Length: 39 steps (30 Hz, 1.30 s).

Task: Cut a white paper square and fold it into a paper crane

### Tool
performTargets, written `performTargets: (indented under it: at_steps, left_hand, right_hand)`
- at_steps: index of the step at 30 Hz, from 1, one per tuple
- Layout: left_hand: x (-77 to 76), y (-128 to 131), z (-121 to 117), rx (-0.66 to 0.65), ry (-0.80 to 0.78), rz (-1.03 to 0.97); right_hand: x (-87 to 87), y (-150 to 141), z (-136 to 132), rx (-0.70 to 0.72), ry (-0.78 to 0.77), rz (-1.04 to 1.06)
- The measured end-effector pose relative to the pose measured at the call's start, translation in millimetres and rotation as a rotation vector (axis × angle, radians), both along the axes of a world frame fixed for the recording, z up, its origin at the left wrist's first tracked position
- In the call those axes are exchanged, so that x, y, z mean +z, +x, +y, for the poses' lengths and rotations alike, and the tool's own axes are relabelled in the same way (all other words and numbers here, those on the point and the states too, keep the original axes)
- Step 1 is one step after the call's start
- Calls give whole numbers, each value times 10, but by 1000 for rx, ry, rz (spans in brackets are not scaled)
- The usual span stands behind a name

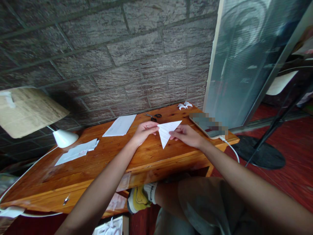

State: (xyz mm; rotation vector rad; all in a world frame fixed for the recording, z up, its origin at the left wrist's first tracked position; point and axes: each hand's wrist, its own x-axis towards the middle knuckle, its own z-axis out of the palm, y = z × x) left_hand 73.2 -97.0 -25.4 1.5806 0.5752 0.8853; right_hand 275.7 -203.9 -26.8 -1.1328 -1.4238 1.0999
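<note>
A white sheet of paper (166,131), folded into a triangle, is held over the wooden desk between my two hands. My left hand (145,132) pinches its left corner between thumb and fingers. On the right edge, my right hand (184,134) grips the paper with the thumb on top and the fingers behind. One point of the triangle faces down toward me, another reaches up to the right. Black-handled scissors (154,117) lie just behind my left hand. Two small folded paper pieces (185,105) sit at the desk's back right.
The wooden desk (117,153) stands against a brick wall. A paper stack (119,125), loose paper pieces (77,151) and a lamp (65,137) are at the left. A tablet (207,125) with a white cable lies right. A box (111,227) of folded paper is below.
</note>
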Motion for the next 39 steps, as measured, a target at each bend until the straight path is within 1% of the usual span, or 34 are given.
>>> performTargets:
  at_steps: [5, 7, 10, 12, 16, 19, 22, 25, 27, 30, 32, 35, 39]
  left_hand:
    - [26, -4, -9, 1, 36, 30]
    - [36, -1, -28, -44, 51, 64]
    - [26, 11, -61, -162, 53, 157]
    - [6, 18, -71, -205, 86, 222]
    - [-38, 12, -48, -147, 206, 297]
    - [-54, -1, -29, -124, 227, 324]
    - [-49, 5, -44, -137, 194, 312]
    - [-18, 28, -88, -156, 156, 238]
    - [13, 44, -116, -150, 149, 179]
    - [54, 57, -136, -100, 133, 114]
    - [69, 58, -133, -53, 115, 89]
    - [72, 56, -116, 0, 94, 72]
    - [55, 59, -101, 30, 68, 55]
  right_hand:
    - [-11, 1, -9, -7, 31, -5]
    - [-9, 5, -9, -53, 71, 29]
    - [3, 1, -18, -142, 107, 79]
    - [14, -10, -31, -155, 105, 80]
    - [24, -32, -49, -124, 136, 27]
    - [13, -31, -42, -100, 144, 13]
    - [-5, -21, -28, -96, 146, 2]
    - [-13, -17, -26, -104, 151, -29]
    - [-12, -21, -34, -79, 149, -80]
    - [-12, -30, -45, -21, 154, -168]
    - [-20, -33, -42, 12, 150, -190]
    - [-39, -29, -23, 57, 117, -169]
    - [-46, -32, -3, 104, 78, -110]
